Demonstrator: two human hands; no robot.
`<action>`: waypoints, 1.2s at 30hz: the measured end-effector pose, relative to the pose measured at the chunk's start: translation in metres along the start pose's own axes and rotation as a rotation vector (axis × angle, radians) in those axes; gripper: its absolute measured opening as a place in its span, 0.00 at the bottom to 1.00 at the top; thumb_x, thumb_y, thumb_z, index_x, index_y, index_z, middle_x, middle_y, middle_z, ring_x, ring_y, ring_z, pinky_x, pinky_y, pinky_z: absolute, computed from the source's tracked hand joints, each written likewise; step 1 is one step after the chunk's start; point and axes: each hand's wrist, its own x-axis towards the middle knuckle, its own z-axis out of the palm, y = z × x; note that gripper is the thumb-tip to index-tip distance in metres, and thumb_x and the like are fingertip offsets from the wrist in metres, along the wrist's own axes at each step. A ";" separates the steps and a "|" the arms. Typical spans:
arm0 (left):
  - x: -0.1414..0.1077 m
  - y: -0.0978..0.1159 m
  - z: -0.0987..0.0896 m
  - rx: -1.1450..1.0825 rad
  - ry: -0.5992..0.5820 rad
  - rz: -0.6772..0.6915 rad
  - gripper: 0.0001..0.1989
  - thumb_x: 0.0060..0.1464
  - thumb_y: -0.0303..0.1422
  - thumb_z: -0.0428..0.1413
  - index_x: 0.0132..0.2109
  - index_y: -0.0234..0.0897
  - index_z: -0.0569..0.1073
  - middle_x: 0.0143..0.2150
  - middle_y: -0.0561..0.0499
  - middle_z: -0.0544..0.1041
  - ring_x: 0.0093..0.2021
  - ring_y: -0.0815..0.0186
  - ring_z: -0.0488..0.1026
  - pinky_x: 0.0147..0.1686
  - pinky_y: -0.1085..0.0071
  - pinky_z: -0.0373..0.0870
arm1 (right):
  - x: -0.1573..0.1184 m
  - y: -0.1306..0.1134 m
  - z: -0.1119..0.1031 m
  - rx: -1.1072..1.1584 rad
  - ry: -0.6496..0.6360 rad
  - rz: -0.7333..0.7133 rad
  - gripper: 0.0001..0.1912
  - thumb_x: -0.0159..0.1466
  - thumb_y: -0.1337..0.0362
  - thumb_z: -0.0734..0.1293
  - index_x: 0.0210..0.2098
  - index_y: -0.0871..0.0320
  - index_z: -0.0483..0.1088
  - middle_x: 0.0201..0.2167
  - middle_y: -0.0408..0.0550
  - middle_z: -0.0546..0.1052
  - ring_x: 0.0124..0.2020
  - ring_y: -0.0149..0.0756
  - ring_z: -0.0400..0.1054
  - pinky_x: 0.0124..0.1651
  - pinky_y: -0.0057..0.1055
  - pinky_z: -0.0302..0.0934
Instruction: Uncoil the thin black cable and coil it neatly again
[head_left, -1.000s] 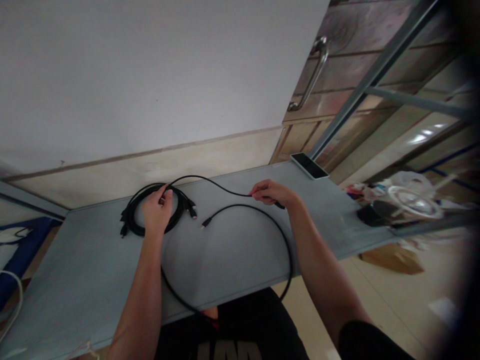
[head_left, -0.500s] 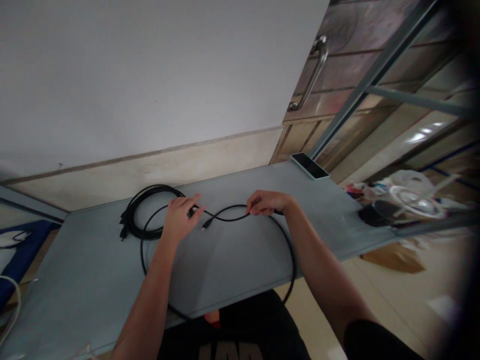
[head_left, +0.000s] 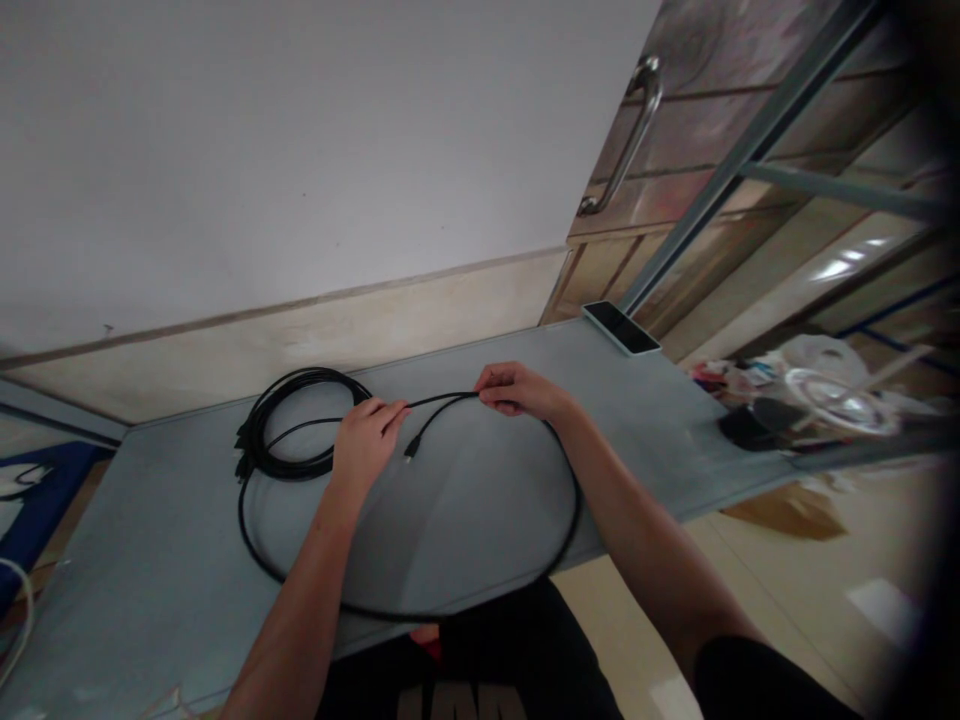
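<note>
Between my two hands runs a stretch of black cable [head_left: 439, 399] above the grey table. My left hand [head_left: 367, 435] is closed around it, palm down. My right hand [head_left: 517, 390] pinches it farther right, where two strands come together. One strand curves back and ends in a small plug [head_left: 411, 449] just right of my left hand. The rest of the cable sweeps in a wide loop past both forearms and along the front edge. Behind my left hand lies a coiled bundle of black cable [head_left: 259, 430], with plugs sticking out on its left side.
The grey table [head_left: 165, 540] backs onto a white wall. A phone-like dark slab with a pale edge [head_left: 621, 328] lies at the far right corner. A metal frame post [head_left: 739, 170] and assorted clutter [head_left: 780, 400] stand to the right. A blue object [head_left: 56, 520] sits beyond the left edge.
My left hand has closed on the cable from spread fingers. My right hand has moved slightly left and up. The loop has widened to the left and now crosses the front edge.
</note>
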 end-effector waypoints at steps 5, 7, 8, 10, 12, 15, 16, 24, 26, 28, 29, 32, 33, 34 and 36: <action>0.000 -0.004 0.006 -0.025 -0.047 0.014 0.15 0.65 0.40 0.51 0.47 0.41 0.80 0.38 0.46 0.78 0.39 0.62 0.74 0.43 0.66 0.68 | 0.002 0.011 0.001 -0.074 -0.158 0.186 0.11 0.54 0.62 0.75 0.32 0.63 0.73 0.19 0.39 0.70 0.15 0.20 0.53 0.16 0.20 0.42; 0.001 -0.005 0.008 -0.035 -0.100 0.077 0.14 0.64 0.39 0.52 0.47 0.41 0.80 0.38 0.47 0.78 0.40 0.61 0.74 0.44 0.65 0.67 | 0.001 0.014 0.001 -0.095 -0.264 0.276 0.12 0.53 0.61 0.75 0.32 0.63 0.74 0.19 0.40 0.70 0.14 0.20 0.52 0.15 0.20 0.41; 0.001 -0.005 0.008 -0.034 -0.110 0.091 0.14 0.65 0.38 0.51 0.46 0.41 0.80 0.38 0.47 0.78 0.41 0.61 0.74 0.44 0.65 0.67 | 0.001 0.015 0.000 -0.096 -0.288 0.288 0.13 0.53 0.61 0.75 0.33 0.62 0.74 0.19 0.40 0.70 0.14 0.20 0.52 0.15 0.20 0.41; 0.002 -0.007 0.005 -0.020 -0.076 0.061 0.14 0.65 0.38 0.51 0.46 0.40 0.80 0.38 0.46 0.78 0.40 0.60 0.74 0.44 0.65 0.67 | 0.005 0.016 0.000 -0.089 -0.221 0.205 0.15 0.55 0.58 0.74 0.36 0.62 0.75 0.22 0.41 0.72 0.15 0.21 0.55 0.17 0.21 0.46; 0.003 -0.010 0.001 0.004 0.012 -0.024 0.15 0.65 0.39 0.50 0.47 0.38 0.79 0.38 0.46 0.78 0.40 0.60 0.74 0.43 0.65 0.67 | 0.012 0.018 -0.001 -0.112 0.024 0.012 0.17 0.60 0.53 0.70 0.40 0.60 0.75 0.28 0.46 0.75 0.21 0.25 0.63 0.23 0.23 0.56; 0.004 -0.015 -0.006 0.038 0.129 -0.136 0.16 0.65 0.40 0.49 0.47 0.37 0.78 0.38 0.45 0.79 0.39 0.60 0.74 0.42 0.65 0.67 | 0.025 0.026 -0.002 -0.382 0.380 -0.215 0.18 0.65 0.52 0.64 0.41 0.58 0.77 0.38 0.52 0.77 0.35 0.33 0.70 0.39 0.30 0.65; 0.004 -0.016 -0.008 0.044 0.156 -0.161 0.16 0.65 0.40 0.49 0.47 0.37 0.78 0.39 0.45 0.79 0.39 0.60 0.75 0.42 0.66 0.67 | 0.028 0.030 -0.002 -0.516 0.405 -0.242 0.16 0.65 0.54 0.65 0.41 0.58 0.77 0.40 0.52 0.77 0.38 0.35 0.70 0.43 0.32 0.64; 0.004 -0.018 -0.008 0.070 0.216 -0.273 0.16 0.64 0.40 0.50 0.46 0.36 0.79 0.40 0.44 0.81 0.37 0.60 0.76 0.40 0.67 0.68 | 0.037 0.046 -0.009 -1.095 0.448 -0.088 0.07 0.62 0.63 0.67 0.34 0.60 0.75 0.35 0.53 0.74 0.35 0.37 0.66 0.41 0.32 0.59; 0.004 -0.019 -0.007 0.083 0.223 -0.281 0.16 0.64 0.40 0.50 0.46 0.37 0.79 0.39 0.44 0.82 0.37 0.59 0.77 0.39 0.67 0.68 | 0.034 0.046 -0.021 -1.128 0.615 0.002 0.07 0.63 0.62 0.66 0.34 0.60 0.74 0.35 0.54 0.74 0.35 0.39 0.66 0.40 0.32 0.59; 0.004 -0.020 -0.007 0.100 0.229 -0.291 0.16 0.63 0.41 0.50 0.44 0.37 0.79 0.38 0.44 0.82 0.36 0.59 0.77 0.38 0.67 0.67 | 0.027 0.046 -0.036 -1.131 0.791 0.110 0.09 0.63 0.62 0.65 0.34 0.60 0.74 0.36 0.56 0.74 0.36 0.40 0.67 0.40 0.33 0.59; 0.004 -0.020 -0.007 0.108 0.228 -0.295 0.16 0.63 0.41 0.51 0.43 0.37 0.80 0.37 0.44 0.82 0.35 0.59 0.77 0.38 0.67 0.67 | 0.023 0.045 -0.043 -1.125 0.869 0.160 0.09 0.63 0.62 0.64 0.35 0.61 0.74 0.36 0.57 0.74 0.36 0.41 0.67 0.40 0.34 0.59; 0.004 -0.020 -0.008 0.117 0.218 -0.313 0.16 0.63 0.41 0.51 0.42 0.37 0.80 0.36 0.44 0.82 0.34 0.58 0.77 0.36 0.66 0.67 | 0.013 0.041 -0.054 -1.088 1.037 0.187 0.09 0.64 0.64 0.63 0.37 0.62 0.74 0.39 0.61 0.74 0.37 0.42 0.68 0.42 0.36 0.61; 0.004 -0.019 -0.007 0.117 0.210 -0.317 0.16 0.63 0.41 0.51 0.42 0.37 0.80 0.36 0.43 0.82 0.34 0.58 0.77 0.36 0.66 0.66 | 0.012 0.039 -0.053 -1.062 1.058 0.132 0.10 0.64 0.65 0.62 0.38 0.62 0.74 0.40 0.61 0.73 0.38 0.42 0.68 0.43 0.37 0.61; 0.004 -0.018 -0.007 0.118 0.202 -0.320 0.16 0.63 0.41 0.51 0.43 0.37 0.80 0.36 0.43 0.82 0.34 0.58 0.77 0.36 0.66 0.66 | 0.013 0.036 -0.049 -1.019 1.047 0.053 0.11 0.64 0.64 0.62 0.39 0.62 0.74 0.41 0.61 0.73 0.38 0.41 0.68 0.44 0.37 0.62; 0.003 -0.015 -0.005 0.117 0.179 -0.314 0.16 0.63 0.40 0.51 0.43 0.38 0.80 0.37 0.43 0.82 0.35 0.58 0.77 0.36 0.66 0.66 | 0.017 0.031 -0.032 -0.865 0.904 -0.120 0.14 0.66 0.60 0.62 0.42 0.61 0.74 0.42 0.59 0.74 0.38 0.39 0.69 0.44 0.36 0.63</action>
